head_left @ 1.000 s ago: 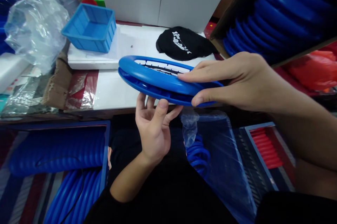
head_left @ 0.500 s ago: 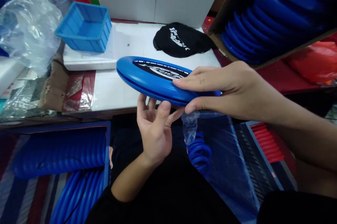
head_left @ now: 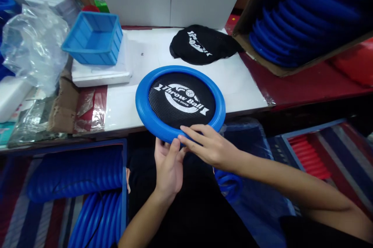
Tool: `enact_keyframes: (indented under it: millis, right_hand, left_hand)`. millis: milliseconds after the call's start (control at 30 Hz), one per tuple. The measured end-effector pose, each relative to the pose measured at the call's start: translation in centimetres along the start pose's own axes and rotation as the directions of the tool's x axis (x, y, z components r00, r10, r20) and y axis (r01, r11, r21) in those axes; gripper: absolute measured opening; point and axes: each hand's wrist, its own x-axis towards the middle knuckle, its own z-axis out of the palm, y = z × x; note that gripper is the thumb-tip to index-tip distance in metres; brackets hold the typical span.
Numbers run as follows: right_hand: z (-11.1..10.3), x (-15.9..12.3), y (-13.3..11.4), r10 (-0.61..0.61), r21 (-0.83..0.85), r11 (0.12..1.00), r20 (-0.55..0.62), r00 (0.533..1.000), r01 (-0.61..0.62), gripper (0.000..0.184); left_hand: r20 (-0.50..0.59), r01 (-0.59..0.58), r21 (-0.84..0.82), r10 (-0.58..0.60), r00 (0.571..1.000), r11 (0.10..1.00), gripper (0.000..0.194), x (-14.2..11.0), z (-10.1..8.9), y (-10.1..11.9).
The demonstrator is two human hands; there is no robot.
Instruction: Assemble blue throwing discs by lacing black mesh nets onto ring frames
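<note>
A round throw ball disc (head_left: 180, 102) has a blue plastic rim and a black mesh face with white "Throw Ball" lettering. It tilts toward me, face up, above the near edge of the white work surface. My left hand (head_left: 170, 166) grips the near rim from below, thumb at the edge and fingers under it, partly hidden. Closed on the same rim just to the right is my right hand (head_left: 208, 147), its fingertips on the upper side. Beyond the disc lies a black printed fabric piece (head_left: 204, 44), flat on the white surface (head_left: 244, 81).
A blue plastic bin (head_left: 93, 42) sits at the back left beside a clear plastic bag (head_left: 33, 42). A carton of blue rings (head_left: 303, 26) leans at the right. Below the table edge are crates with blue rings (head_left: 78, 174) and red rings (head_left: 310, 156).
The disc has turned from nearly edge-on to showing its printed face. My right hand has moved left and down along the rim, and my left hand has closed on the near edge.
</note>
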Motion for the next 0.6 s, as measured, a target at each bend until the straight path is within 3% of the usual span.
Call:
enact_keyframes:
  millis: [200, 600]
  right_hand:
    - [2.5, -1.7, -1.7, 0.080, -0.080, 0.994, 0.014, 0.997, -0.078, 0.036]
    - [5.2, -2.7, -3.6, 0.217, -0.104, 0.967, -0.126, 0.968, -0.231, 0.034]
  left_hand:
    - [-0.155, 0.096, 0.035, -0.090, 0.984, 0.995, 0.044, 0.7, -1.5, -1.6]
    - [-0.290, 0.106, 0.037, -0.091, 0.953, 0.994, 0.047, 1.4, -2.0, -2.5]
